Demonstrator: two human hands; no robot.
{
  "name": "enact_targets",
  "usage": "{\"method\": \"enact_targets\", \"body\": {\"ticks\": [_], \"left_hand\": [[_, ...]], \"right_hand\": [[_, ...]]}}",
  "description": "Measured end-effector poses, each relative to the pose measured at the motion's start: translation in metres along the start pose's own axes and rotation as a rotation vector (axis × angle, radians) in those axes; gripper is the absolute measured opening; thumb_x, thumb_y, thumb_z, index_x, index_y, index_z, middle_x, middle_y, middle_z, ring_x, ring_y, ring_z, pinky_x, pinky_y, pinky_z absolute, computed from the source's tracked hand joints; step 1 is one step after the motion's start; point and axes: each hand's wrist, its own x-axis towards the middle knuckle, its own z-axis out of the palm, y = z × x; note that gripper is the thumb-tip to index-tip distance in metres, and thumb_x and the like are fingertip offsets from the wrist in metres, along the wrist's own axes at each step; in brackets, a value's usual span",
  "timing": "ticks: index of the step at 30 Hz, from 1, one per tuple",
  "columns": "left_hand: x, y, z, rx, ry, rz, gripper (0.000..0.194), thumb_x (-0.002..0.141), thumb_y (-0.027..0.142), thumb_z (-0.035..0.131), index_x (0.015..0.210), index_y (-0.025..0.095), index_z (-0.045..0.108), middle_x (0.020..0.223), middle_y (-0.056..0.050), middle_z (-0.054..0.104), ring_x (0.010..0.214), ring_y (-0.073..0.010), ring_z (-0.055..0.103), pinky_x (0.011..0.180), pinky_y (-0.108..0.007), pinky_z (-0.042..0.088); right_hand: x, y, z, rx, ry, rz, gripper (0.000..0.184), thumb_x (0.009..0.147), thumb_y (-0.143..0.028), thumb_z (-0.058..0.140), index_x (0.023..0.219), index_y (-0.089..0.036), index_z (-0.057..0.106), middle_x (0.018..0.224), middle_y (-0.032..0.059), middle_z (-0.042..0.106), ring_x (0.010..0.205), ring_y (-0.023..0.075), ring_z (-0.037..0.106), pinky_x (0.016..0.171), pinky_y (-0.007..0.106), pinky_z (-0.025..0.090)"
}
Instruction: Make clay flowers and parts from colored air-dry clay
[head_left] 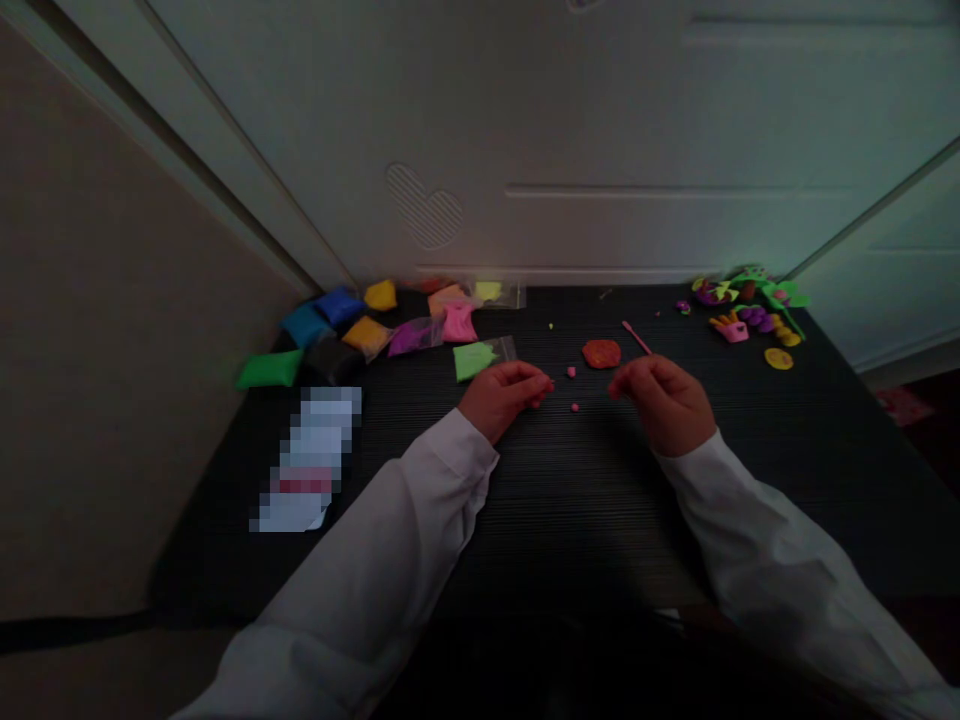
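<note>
My left hand [510,396] is closed in a pinch above the dark table; whatever its fingertips hold is too small to make out. Across from it, my right hand [666,402] also has its fingers pressed together, and I cannot see what is in them. Between the two hands lie a pink clay piece [571,372] and a smaller pink ball [575,408]. Just beyond the right hand is a flat, round red-orange clay disc [601,353]. A thin pink modelling stick [637,337] lies slanted beside that disc.
Coloured clay packets, among them a light green one [474,361] and a green one [270,369], line the table's [555,520] back left. A blurred phone-like object [311,460] lies at left. Several finished clay figures [757,310] and a yellow disc [778,358] sit back right. A white panel [600,130] rises behind.
</note>
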Motion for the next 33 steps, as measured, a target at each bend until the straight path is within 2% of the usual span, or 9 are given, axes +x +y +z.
{"method": "enact_targets", "body": {"ticks": [4,10,20,29,33], "left_hand": [[0.0005,0.0003,0.0,0.007,0.016,-0.017,0.017,0.055,0.021,0.067,0.064,0.011,0.057,0.061,0.0,0.059,0.054,-0.0065,0.049,0.053,-0.022,0.035],[0.0007,0.0006,-0.0004,0.013,0.004,-0.015,0.016,0.056,0.022,0.066,0.065,0.012,0.057,0.062,-0.001,0.059,0.055,-0.0067,0.049,0.054,-0.023,0.035],[0.0009,0.0,-0.001,0.008,0.01,-0.03,0.017,0.055,0.022,0.067,0.064,0.011,0.057,0.063,-0.001,0.059,0.056,-0.0068,0.049,0.054,-0.023,0.034],[0.0003,0.0011,-0.0004,0.01,0.002,-0.022,0.017,0.056,0.022,0.067,0.064,0.011,0.057,0.062,-0.001,0.059,0.054,-0.0066,0.048,0.053,-0.023,0.035],[0.0009,0.0004,-0.0008,0.011,0.001,-0.012,0.016,0.056,0.022,0.067,0.063,0.011,0.057,0.062,0.0,0.059,0.054,-0.0064,0.048,0.052,-0.022,0.035]], "right_hand": [[-0.0005,-0.004,-0.0004,-0.084,0.018,0.019,0.012,0.062,-0.026,0.065,0.071,-0.021,0.058,0.065,-0.0037,0.057,0.059,0.0089,0.053,0.058,0.025,0.044],[-0.0015,-0.0013,0.0012,0.021,-0.014,0.047,0.018,0.072,-0.027,0.056,0.089,-0.025,0.06,0.078,-0.0006,0.062,0.07,0.0115,0.058,0.071,0.032,0.047],[0.0012,-0.0002,0.0009,0.216,-0.056,0.096,0.013,0.073,-0.024,0.055,0.086,-0.024,0.054,0.075,-0.0025,0.062,0.067,0.0108,0.059,0.069,0.03,0.047],[0.0018,0.0033,0.0015,0.203,-0.059,0.095,0.012,0.075,-0.03,0.052,0.085,-0.023,0.055,0.072,-0.0024,0.062,0.066,0.0109,0.059,0.069,0.032,0.048],[0.0021,0.005,0.0004,0.183,-0.061,0.076,0.01,0.075,-0.03,0.052,0.081,-0.023,0.055,0.067,-0.003,0.061,0.061,0.0096,0.057,0.063,0.028,0.047]]}}
